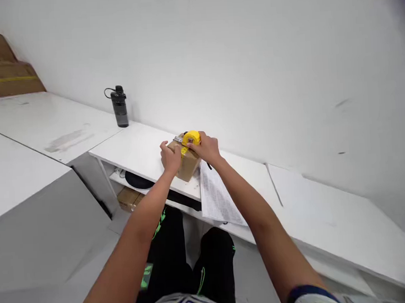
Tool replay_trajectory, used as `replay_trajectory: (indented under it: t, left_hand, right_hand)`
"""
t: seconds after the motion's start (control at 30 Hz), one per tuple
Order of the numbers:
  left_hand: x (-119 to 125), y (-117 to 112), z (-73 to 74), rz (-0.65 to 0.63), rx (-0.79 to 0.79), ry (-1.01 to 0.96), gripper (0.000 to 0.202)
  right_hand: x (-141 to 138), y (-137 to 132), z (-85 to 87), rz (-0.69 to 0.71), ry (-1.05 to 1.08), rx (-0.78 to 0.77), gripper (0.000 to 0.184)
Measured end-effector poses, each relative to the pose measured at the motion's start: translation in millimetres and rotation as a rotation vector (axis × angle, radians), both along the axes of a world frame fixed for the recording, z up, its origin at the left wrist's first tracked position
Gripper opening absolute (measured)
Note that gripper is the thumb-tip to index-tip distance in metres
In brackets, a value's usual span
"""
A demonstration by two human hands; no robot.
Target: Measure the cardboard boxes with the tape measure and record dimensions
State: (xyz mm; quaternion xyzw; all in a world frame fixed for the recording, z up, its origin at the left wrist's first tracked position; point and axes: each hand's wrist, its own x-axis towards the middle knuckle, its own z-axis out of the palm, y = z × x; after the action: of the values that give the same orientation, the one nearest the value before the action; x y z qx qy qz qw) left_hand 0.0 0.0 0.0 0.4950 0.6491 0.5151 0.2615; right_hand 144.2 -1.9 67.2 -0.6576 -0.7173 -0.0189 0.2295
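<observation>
A small brown cardboard box [187,166] with yellow tape stands on the white desk, close to the wall. My left hand [171,157] rests on the box's left side with its fingers bent around the edge. On top of the box is a yellow tape measure [191,137], gripped by my right hand [207,146]. A short silvery piece [178,139] shows at the tape measure's left, by the box's far edge. Printed sheets of paper [218,196] lie just right of the box, partly under my right forearm.
A dark water bottle [120,108] stands against the wall to the left. Larger cardboard boxes [11,75] are stacked at the far left. Below the desktop, a shelf holds another cardboard box [127,197] and a black round item [138,180]. A thin dark strip [274,184] lies on the right.
</observation>
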Motion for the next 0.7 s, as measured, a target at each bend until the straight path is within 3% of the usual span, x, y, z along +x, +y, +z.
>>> replay_trajectory:
  t: [0.3,0.43,0.6,0.7]
  left_hand:
    - [-2,0,-7.8,-0.036,0.022,-0.078,0.049]
    - [-9,3,-17.2,-0.085,0.059,-0.225,0.045]
    - [-45,5,-42.8,-0.346,0.159,-0.624,0.038]
    - [-73,-1,-59.7,-0.344,0.185,-0.564,0.033]
  right_hand:
    - [-39,33,3.8,-0.012,0.154,-0.101,0.049]
    - [-22,35,3.4,-0.016,0.369,-0.039,0.05]
    - [21,19,-4.1,-0.062,0.834,0.103,0.056]
    - [27,0,-21.4,0.007,1.096,0.055,0.061]
